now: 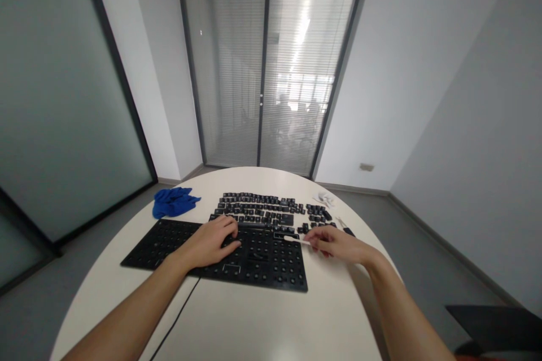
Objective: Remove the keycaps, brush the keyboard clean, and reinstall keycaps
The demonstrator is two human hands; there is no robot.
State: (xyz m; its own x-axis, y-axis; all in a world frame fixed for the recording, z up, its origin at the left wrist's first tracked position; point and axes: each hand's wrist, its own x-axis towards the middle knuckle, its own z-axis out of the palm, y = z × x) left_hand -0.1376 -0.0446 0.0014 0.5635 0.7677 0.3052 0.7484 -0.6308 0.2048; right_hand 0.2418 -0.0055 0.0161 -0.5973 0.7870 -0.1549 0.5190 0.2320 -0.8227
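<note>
A black keyboard base [254,260] without its keycaps lies at a slant on the white table. My left hand [212,241] rests on its middle, fingers apart, holding nothing. To the right, my right hand [332,243] pinches a white cotton swab [297,240], whose tip is over the upper right part of the base. Loose black keycaps [258,208] lie in rows behind the base, with a smaller group [317,213] further right.
A crumpled blue cloth [174,202] sits at the table's back left. White crumpled pieces [325,199] and a thin tool with a dark handle [348,231] are near the right edge. A black cable [180,313] runs toward the front of the round table [249,330].
</note>
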